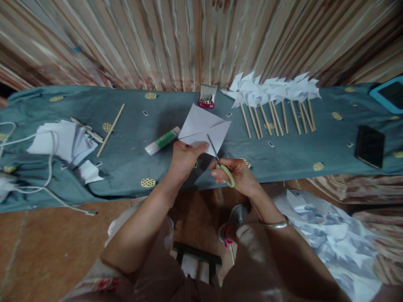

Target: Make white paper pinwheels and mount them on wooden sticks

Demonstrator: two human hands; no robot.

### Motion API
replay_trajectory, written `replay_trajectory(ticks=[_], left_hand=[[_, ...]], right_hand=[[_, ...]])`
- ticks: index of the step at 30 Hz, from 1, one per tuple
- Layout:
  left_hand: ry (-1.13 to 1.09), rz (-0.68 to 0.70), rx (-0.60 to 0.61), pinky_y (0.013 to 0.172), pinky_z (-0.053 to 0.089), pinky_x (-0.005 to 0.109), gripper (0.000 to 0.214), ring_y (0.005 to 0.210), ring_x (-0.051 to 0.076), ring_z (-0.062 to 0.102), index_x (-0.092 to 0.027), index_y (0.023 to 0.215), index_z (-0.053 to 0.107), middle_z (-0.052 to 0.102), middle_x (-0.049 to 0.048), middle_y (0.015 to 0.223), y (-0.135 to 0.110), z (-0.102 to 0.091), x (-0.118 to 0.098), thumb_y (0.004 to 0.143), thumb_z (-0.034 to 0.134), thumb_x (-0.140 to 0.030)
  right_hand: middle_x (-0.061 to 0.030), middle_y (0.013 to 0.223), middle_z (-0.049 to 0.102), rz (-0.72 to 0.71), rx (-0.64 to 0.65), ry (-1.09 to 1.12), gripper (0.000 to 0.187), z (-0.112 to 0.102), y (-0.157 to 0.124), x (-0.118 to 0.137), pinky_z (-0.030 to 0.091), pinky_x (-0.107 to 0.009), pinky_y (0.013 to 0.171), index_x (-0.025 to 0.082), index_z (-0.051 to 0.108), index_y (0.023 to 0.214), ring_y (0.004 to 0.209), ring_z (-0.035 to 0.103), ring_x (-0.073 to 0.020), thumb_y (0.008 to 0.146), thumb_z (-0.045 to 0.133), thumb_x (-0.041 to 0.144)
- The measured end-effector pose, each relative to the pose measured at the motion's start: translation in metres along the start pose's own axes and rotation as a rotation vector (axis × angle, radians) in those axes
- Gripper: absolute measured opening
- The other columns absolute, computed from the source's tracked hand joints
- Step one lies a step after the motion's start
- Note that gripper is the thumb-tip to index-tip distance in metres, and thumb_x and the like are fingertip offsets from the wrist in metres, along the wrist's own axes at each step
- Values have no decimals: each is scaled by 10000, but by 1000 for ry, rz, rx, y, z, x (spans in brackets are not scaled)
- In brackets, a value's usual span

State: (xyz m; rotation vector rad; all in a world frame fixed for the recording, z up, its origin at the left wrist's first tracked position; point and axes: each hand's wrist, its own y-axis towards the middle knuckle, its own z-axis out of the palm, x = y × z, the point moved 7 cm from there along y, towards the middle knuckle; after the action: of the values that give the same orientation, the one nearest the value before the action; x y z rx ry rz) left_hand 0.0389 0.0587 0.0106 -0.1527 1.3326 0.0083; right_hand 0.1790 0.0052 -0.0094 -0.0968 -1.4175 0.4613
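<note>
My left hand (188,156) is closed on the lower left edge of a white square of paper (201,121), thumb on top. Slits run inward from some of its corners. In my right hand (236,173) is a pair of scissors (227,175) with pale green handles, its dark blades at the paper's lower corner. A green and white glue stick (163,140) lies just left of the paper. Behind the paper stands a small open red box (207,101) with shiny metal bits inside.
Paper pinwheels (273,90) on wooden sticks lie in a row at the back right. A stack of paper (59,140), a loose stick (111,130) and a white cable (50,167) are at left. A dark phone (369,147) lies right; a bag of folded paper (330,239) sits below.
</note>
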Motion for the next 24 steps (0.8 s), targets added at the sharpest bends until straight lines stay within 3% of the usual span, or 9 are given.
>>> replay_trajectory(ticks=[15,24], left_hand=[[-27,8,2,607,451,243,151,583,104,537,-152,662,647,645,-29,637,0,0,1,564,750,-200],[-125,-22,29,713,514,280,209,725,144,636,-166,730,654,714,11,791,4,0,4,555,764,-197]], right_hand=[[54,540,605,-13,-4,9,355,0,1,-1,449,-196,448,180,714,691,456,529,-62,521,933,401],[77,582,625,108,24,0,448,1,-3,-8,540,-212,518,202,709,774,497,580,-72,451,948,398]])
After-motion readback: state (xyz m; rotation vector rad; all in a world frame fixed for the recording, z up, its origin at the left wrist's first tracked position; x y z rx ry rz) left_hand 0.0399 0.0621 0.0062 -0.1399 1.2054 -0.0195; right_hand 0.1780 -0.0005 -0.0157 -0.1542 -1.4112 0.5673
